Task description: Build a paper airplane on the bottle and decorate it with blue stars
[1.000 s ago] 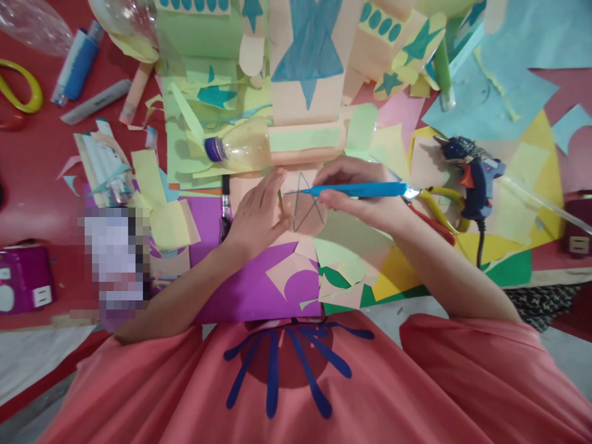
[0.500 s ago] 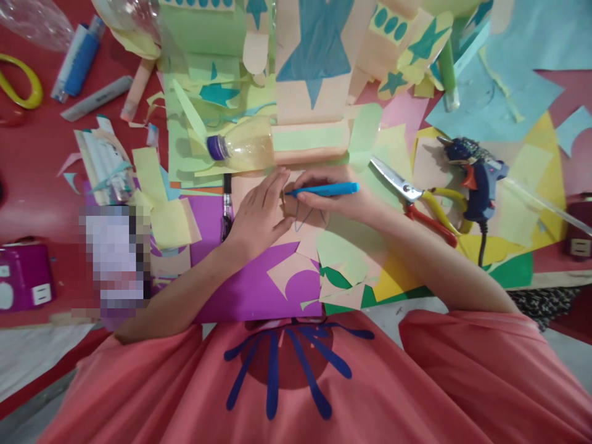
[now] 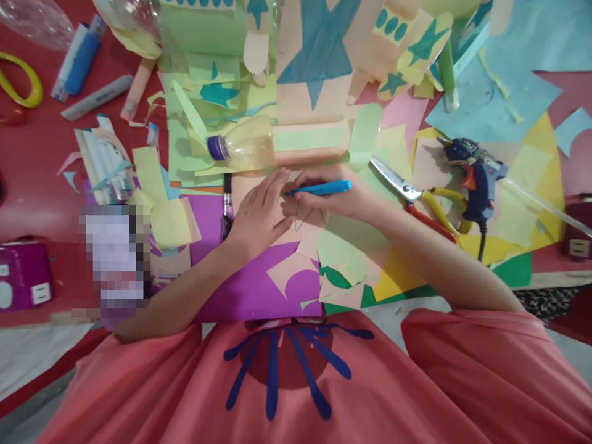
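a red tabletop (image 3: 41, 197) spreads under heaps of cut paper, a purple sheet (image 3: 259, 283) lying along its near edge. beyond the hands, toward the far edge, a clear bottle (image 3: 250, 145) lies on its side. scissors (image 3: 393, 179) with parted blades and a glue gun (image 3: 483, 182) sit toward the right edge. the left hand (image 3: 259, 213) is flat, palm down, thumb spread; i can't tell what's beneath it. the right hand (image 3: 340, 191) pinches a blue marker (image 3: 330, 187), tip pointing left. a round peach piece (image 3: 308, 223), bearing drawn lines, lies between both hands, left thumb at its rim, right hand covering its far part.
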`<state>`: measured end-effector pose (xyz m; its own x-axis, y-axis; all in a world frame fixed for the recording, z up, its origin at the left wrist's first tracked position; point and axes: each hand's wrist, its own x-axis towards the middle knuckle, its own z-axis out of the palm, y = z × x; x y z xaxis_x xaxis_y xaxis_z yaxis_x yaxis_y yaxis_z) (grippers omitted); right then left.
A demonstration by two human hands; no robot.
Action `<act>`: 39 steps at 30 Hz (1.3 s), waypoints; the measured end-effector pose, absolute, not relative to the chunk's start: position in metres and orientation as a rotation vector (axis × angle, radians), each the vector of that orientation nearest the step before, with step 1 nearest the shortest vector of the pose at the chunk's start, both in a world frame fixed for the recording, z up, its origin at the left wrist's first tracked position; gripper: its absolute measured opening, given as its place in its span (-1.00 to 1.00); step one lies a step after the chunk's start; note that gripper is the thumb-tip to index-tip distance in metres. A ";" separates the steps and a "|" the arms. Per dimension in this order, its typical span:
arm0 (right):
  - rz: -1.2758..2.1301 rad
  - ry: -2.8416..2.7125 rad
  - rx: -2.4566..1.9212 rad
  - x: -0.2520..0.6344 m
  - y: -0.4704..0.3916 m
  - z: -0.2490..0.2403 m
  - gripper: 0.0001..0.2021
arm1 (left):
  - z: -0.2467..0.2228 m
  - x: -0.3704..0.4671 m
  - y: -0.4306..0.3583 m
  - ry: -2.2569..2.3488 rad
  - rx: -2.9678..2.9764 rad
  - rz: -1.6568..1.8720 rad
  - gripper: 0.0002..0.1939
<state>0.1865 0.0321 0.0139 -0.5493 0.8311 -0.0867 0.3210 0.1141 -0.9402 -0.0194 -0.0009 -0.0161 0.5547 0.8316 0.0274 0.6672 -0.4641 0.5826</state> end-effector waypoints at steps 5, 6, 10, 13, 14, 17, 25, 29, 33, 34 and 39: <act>1.433 -1.932 -1.164 0.188 0.030 0.017 -0.85 | -0.018 -0.021 -0.001 1.174 2.311 0.440 -0.28; 1.434 -1.927 -1.164 0.189 0.030 0.017 -0.86 | -0.018 -0.021 -0.001 1.163 2.316 0.442 -0.28; 1.462 -1.906 -1.173 0.193 0.027 0.017 -0.88 | -0.021 -0.022 0.000 1.153 2.331 0.454 -0.30; 1.466 -1.913 -1.204 0.196 0.025 0.020 -0.89 | -0.024 -0.022 0.000 1.155 2.333 0.463 -0.30; 1.465 -1.926 -1.214 0.197 0.024 0.021 -0.90 | -0.024 -0.022 0.000 1.157 2.333 0.465 -0.30; 1.479 -1.973 -1.238 0.201 0.022 0.026 -0.90 | -0.026 -0.022 0.000 1.164 2.335 0.473 -0.30; 1.538 -2.047 -1.308 0.215 0.012 0.033 -0.81 | -0.025 -0.022 0.001 1.150 2.324 0.454 -0.27; 1.598 -2.079 -1.319 0.222 0.008 0.038 -0.78 | -0.026 -0.023 0.001 1.145 2.326 0.460 -0.27; 1.584 -2.120 -1.338 0.227 0.004 0.040 -0.83 | -0.026 -0.023 0.002 1.159 2.316 0.438 -0.27; 1.579 -2.121 -1.344 0.228 0.003 0.041 -0.84 | -0.026 -0.023 0.002 1.166 2.308 0.432 -0.27; 1.595 -2.070 -1.391 0.231 -0.004 0.043 -0.87 | -0.024 -0.021 0.002 1.176 2.274 0.453 -0.30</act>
<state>0.2313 -0.0040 0.0431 -0.5455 0.7488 -0.3765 0.5547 -0.0142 -0.8319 -0.0215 0.0016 -0.0243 0.5638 0.8244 0.0494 0.6447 -0.4768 0.5975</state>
